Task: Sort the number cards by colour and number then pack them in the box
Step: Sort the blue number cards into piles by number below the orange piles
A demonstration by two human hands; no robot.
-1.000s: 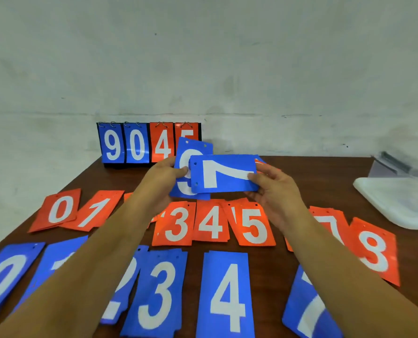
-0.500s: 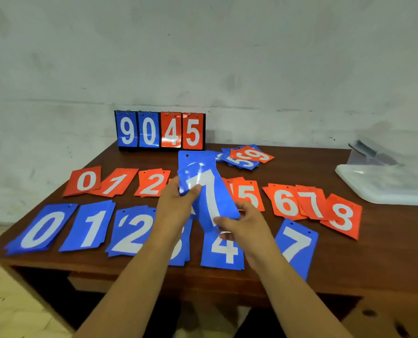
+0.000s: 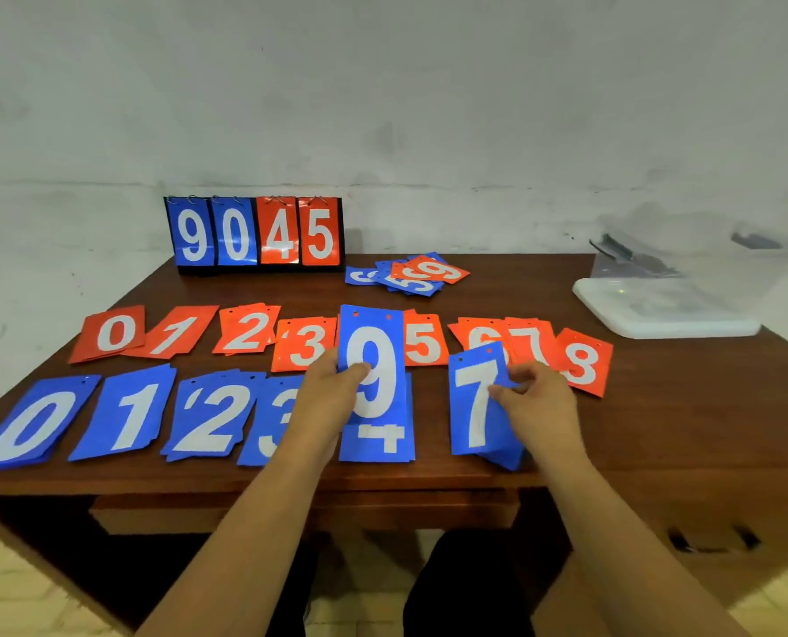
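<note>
Sorting looked mostly done: the orange row [image 3: 245, 331] ran 0–8, the blue row [image 3: 208, 416] 0–4. Your left hand [image 3: 332, 393] pinched a blue 9 card [image 3: 373, 360] above the blue 4, and your right hand [image 3: 539, 402] pinched the blue 7 card [image 3: 477, 397] at its pile. A mixed heap [image 3: 410, 275] lay unsorted; the box [image 3: 704, 273] at the table's right looked unpacked.

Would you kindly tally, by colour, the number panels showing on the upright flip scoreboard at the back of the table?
Blue rectangular number panels (9 and 0): 2
Orange rectangular number panels (4 and 5): 2
Total: 4
</note>
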